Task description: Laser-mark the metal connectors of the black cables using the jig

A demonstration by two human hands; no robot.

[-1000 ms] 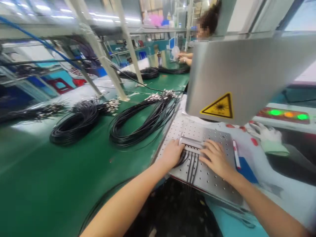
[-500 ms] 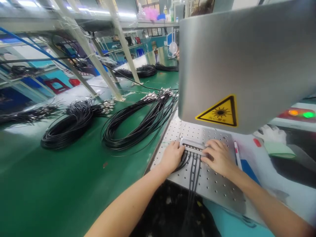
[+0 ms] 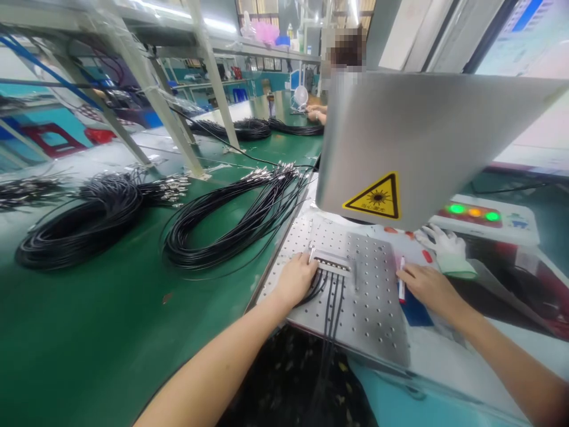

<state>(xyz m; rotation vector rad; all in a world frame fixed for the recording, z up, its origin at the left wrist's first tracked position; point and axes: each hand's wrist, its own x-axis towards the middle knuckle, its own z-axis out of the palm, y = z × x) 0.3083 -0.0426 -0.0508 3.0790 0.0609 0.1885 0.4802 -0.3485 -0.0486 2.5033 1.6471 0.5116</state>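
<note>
A slim metal fixture (image 3: 334, 264) sits on the perforated metal plate (image 3: 373, 320), with a row of small metal cable ends in its slot. From it several black cables (image 3: 329, 302) run toward me and over the plate's front edge. My left hand (image 3: 297, 280) is closed at the fixture's left end, fingers pressed together on it; its fingertips are partly hidden. To the right of the plate, my right hand (image 3: 429, 289) has its thumb and fingers around a white and red marker pen (image 3: 402, 290), which lies beside a blue pad (image 3: 418, 315).
A grey machine head (image 3: 427, 142) with a yellow laser warning sign (image 3: 376, 197) overhangs the plate. Coiled black cables (image 3: 222, 237) lie on the green table at left. White gloves (image 3: 448, 249) and a lit button panel (image 3: 473, 213) are at right. Another person's hands (image 3: 316, 112) show behind.
My right hand has left the fixture's right end and moved right to the marker pen. My left hand stays at the fixture. The camera view has shifted to the right.
</note>
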